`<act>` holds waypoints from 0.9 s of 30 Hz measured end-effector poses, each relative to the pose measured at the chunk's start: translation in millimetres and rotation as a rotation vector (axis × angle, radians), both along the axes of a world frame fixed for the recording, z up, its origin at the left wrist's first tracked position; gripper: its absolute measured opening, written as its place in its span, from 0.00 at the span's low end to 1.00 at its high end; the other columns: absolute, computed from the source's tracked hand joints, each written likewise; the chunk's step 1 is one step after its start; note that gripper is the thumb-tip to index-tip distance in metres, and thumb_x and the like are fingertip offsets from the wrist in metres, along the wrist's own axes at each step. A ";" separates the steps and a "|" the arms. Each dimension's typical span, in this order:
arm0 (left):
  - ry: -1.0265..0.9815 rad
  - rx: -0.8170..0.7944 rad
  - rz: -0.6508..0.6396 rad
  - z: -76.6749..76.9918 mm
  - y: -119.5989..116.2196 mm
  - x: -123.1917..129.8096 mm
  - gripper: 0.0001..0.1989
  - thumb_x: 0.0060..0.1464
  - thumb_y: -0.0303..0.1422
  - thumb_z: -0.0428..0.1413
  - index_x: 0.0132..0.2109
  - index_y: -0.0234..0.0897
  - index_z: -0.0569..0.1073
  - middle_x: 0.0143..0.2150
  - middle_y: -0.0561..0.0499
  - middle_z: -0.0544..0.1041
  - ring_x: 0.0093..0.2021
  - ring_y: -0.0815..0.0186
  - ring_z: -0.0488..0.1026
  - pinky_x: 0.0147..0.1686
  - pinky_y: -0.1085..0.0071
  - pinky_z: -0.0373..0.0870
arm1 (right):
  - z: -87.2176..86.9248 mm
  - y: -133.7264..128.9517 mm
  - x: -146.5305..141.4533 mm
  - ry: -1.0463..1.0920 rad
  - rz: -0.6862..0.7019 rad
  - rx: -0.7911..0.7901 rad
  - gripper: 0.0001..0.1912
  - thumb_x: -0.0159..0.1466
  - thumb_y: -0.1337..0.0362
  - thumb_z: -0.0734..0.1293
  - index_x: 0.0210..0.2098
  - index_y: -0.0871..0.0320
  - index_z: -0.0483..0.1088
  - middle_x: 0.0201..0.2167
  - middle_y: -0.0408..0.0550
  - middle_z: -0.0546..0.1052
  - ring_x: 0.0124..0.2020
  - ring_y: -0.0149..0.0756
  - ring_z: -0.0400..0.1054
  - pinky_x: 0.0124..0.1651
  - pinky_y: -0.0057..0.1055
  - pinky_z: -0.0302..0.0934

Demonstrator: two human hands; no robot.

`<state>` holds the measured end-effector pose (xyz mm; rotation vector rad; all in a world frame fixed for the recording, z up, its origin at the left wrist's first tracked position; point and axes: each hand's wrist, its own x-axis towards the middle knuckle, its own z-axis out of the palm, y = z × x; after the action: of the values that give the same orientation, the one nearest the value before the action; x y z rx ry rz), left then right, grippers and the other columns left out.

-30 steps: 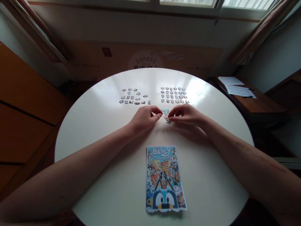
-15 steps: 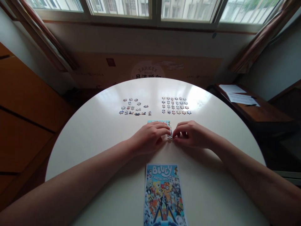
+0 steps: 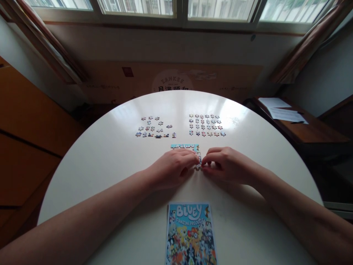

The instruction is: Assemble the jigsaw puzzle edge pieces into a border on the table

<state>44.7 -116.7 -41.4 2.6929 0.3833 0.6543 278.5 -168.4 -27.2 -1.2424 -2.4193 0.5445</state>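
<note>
Joined jigsaw pieces (image 3: 184, 146) form a corner on the white table, with a blue top row and a column running down its right side. My left hand (image 3: 175, 167) lies over the inside of that corner, its fingers bent and their tips pressed on the right column. Opposite it, my right hand (image 3: 224, 163) has curled fingers, with the tips against the column's outer edge near its lower end. My fingers partly cover the pieces there. Nearer to me lies a colourful picture sheet (image 3: 190, 235) lettered "Bluey Fanzine Project".
Loose jigsaw pieces (image 3: 152, 128) are scattered at the back left of the round white table (image 3: 96, 158). More pieces (image 3: 206, 125) stand in rows at the back right. Beyond, papers (image 3: 286, 114) and pens rest on a brown side table (image 3: 317, 132).
The view has shifted slightly, so the picture sheet sits lower. My left hand has slid down a little, showing more of the blue top row. Both hands stay at the right column.
</note>
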 end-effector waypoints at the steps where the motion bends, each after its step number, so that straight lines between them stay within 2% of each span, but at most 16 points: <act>1: -0.001 -0.003 0.001 0.1 0.1 -0.2 0.13 0.57 0.20 0.50 0.45 0.39 0.74 0.45 0.48 0.81 0.49 0.62 0.78 0.56 0.58 0.74 | 0.1 -0.1 -0.2 0.000 0.001 -0.001 0.08 0.64 0.65 0.68 0.39 0.58 0.79 0.34 0.45 0.78 0.28 0.27 0.68 0.33 0.26 0.61; 8: 0.014 0.015 -0.034 1.3 2.0 -0.6 0.16 0.58 0.20 0.50 0.46 0.39 0.78 0.48 0.48 0.82 0.52 0.63 0.77 0.60 0.57 0.71 | -2.2 -0.3 -0.5 0.011 -0.003 0.021 0.08 0.64 0.66 0.68 0.40 0.57 0.79 0.34 0.44 0.78 0.28 0.26 0.68 0.32 0.25 0.62; 17: -0.032 0.018 -0.032 -1.0 2.3 0.4 0.10 0.64 0.27 0.53 0.42 0.39 0.79 0.47 0.50 0.82 0.51 0.63 0.78 0.59 0.59 0.73 | -5.9 1.7 3.2 0.080 0.073 0.016 0.07 0.65 0.68 0.69 0.40 0.56 0.80 0.37 0.45 0.78 0.31 0.27 0.70 0.34 0.25 0.63; 23: -0.033 0.025 -0.030 -0.1 2.2 1.1 0.09 0.63 0.27 0.53 0.41 0.39 0.79 0.47 0.50 0.83 0.50 0.63 0.79 0.58 0.60 0.73 | -4.4 1.7 2.7 0.080 0.087 0.008 0.08 0.66 0.66 0.68 0.40 0.57 0.81 0.36 0.47 0.78 0.30 0.28 0.69 0.34 0.26 0.63; 27: -0.038 0.026 -0.033 2.5 1.6 1.0 0.10 0.63 0.26 0.53 0.41 0.40 0.79 0.47 0.51 0.83 0.50 0.64 0.79 0.58 0.60 0.74 | -3.1 4.1 7.8 0.175 0.088 0.016 0.07 0.65 0.67 0.69 0.39 0.57 0.81 0.33 0.46 0.77 0.27 0.25 0.68 0.31 0.24 0.62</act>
<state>45.7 -115.1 -38.8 2.7007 0.3219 0.7051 286.3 -164.3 -30.3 -1.0393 -2.3350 0.6300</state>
